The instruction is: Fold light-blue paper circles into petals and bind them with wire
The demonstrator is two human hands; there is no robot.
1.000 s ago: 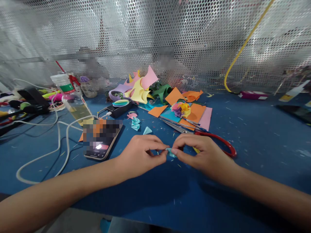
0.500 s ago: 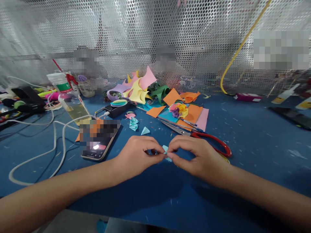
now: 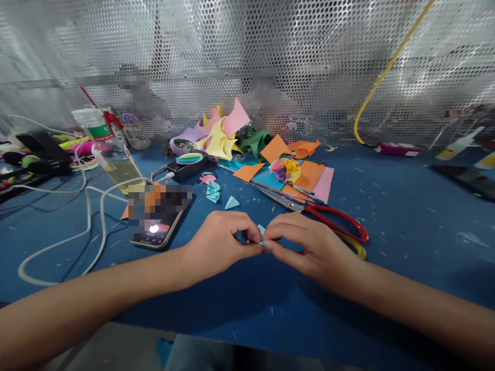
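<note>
Between the fingertips of both hands is a small piece of light blue paper (image 3: 261,230), mostly covered by the fingers. My left hand (image 3: 224,237) pinches it from the left, thumb below and index finger above. From the right, my right hand (image 3: 309,245) pinches the same piece, its fingertips touching those of the left. Beyond the hands lie a folded light blue paper cone (image 3: 232,202) and crumpled light blue paper pieces (image 3: 213,191). Scissors with red handles (image 3: 336,219) rest just behind my right hand.
A phone (image 3: 160,221) with a white cable (image 3: 102,226) lies left of my hands, near a tilted plastic bottle (image 3: 112,154). Paper offcuts (image 3: 218,139), orange sheets (image 3: 311,175) and a multicoloured paper flower (image 3: 285,170) sit at the back, before a perforated metal panel (image 3: 309,62).
The light blue paper shows less below my fingertips than before, and the fingers have closed more tightly over it. The whole view has shifted slightly.
</note>
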